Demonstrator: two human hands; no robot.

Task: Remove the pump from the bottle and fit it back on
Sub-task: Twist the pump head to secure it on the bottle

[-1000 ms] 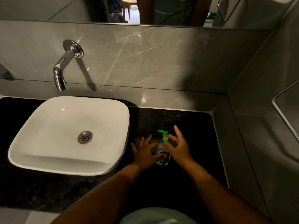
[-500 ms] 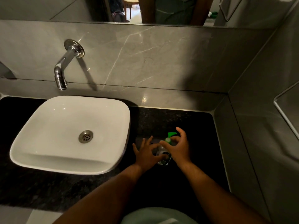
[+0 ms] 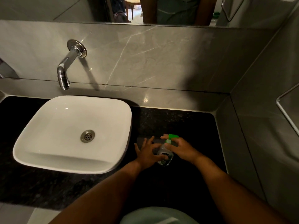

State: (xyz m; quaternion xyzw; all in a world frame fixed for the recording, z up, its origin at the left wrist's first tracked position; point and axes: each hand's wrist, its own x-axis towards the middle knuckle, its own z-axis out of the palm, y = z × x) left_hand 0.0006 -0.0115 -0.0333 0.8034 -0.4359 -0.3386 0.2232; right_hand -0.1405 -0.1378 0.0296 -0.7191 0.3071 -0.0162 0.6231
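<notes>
Bottle (image 3: 164,156): small clear plastic soap dispenser standing upright on the black granite counter (image 3: 186,123), just right of the white basin (image 3: 113,110); it sits between the two hands
Pump (image 3: 172,138): green head with a pale collar beneath, seated on the bottle neck as far as can be seen; nozzle points to the right
Handling: probably light and easy to tip, being small and narrow-based; plastic wall likely gives under a hard squeeze; surface may be slick if soapy, though no wetness is visible
Where to hold: body low down for steadying; collar under the green head for twisting, since the head itself may spin freely without loosening the thread
Left hand (image 3: 148,153): fingers spread and partly open; thumb and fingertips touch the bottle's left side, a bracing touch more than a full wrap
Right hand (image 3: 180,148): curled over the top from the right; fingers close round the collar and pump head; how firmly it pinches cannot be told
Step in hand: unscrewing or tightening, which of the two cannot be told
Risk: bottle sliding on the polished counter if the left hand stays loose
</notes>
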